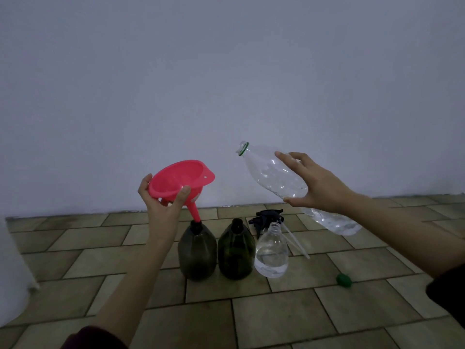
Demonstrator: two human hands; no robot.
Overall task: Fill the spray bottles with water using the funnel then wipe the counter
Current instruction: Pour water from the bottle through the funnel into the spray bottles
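My left hand [163,200] grips a pink funnel [182,178], tilted, with its spout tip in the neck of the left dark green spray bottle [197,250]. A second dark green bottle [235,250] stands beside it, and a small clear bottle [271,250] partly filled with water stands to the right, all without tops. My right hand [309,182] holds a large clear plastic water bottle [274,172], uncapped and slanted with its mouth up to the left, a little water at its low end.
Black spray heads [268,217] with white dip tubes lie on the tiled counter [276,316] behind the clear bottle. A green cap [343,280] lies at the right. A white object [12,273] stands at the left edge. A plain wall runs behind.
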